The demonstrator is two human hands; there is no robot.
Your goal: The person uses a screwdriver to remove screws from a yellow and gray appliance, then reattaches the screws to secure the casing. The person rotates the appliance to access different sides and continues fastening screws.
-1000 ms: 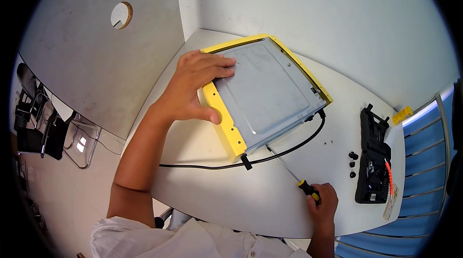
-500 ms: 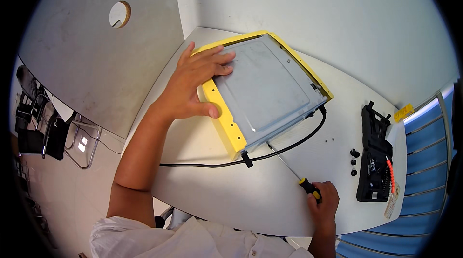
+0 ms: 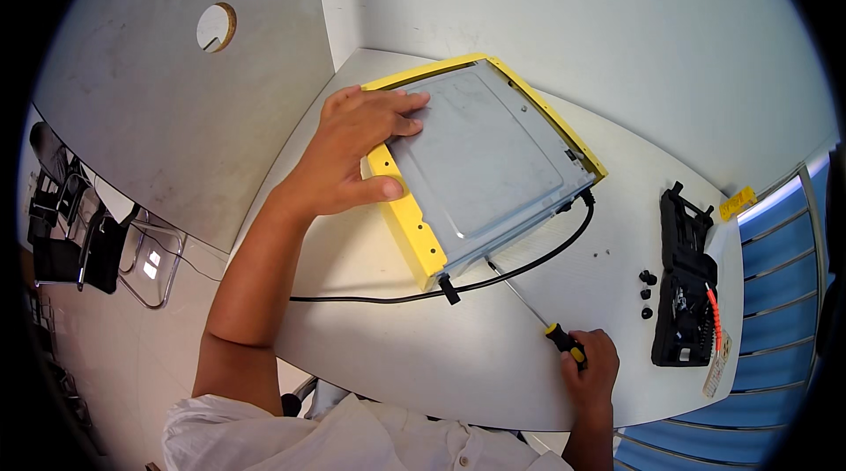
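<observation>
A flat appliance (image 3: 489, 149) with a yellow frame and a grey metal panel lies on the white table. My left hand (image 3: 361, 140) rests over its left edge, thumb on the yellow side and fingers spread onto the panel. In my right hand (image 3: 595, 365) is a screwdriver (image 3: 555, 334) with a black and yellow handle, gripped at the handle's end. Its shaft points up and left, and its tip meets the appliance's near edge. A black power cord (image 3: 529, 267) leaves the near right corner and passes over the shaft.
An open black tool case (image 3: 683, 295) with an orange flexible shaft (image 3: 715, 321) stands at the right, several black knobs (image 3: 647, 294) beside it. Tiny screws (image 3: 601, 253) lie near the cord. A yellow piece (image 3: 738, 203) sits at the table's far right edge, near a metal railing (image 3: 780, 265).
My left hand's fingers have drawn closer together and its thumb lies further onto the yellow side. The right hand and screwdriver look nearly unmoved.
</observation>
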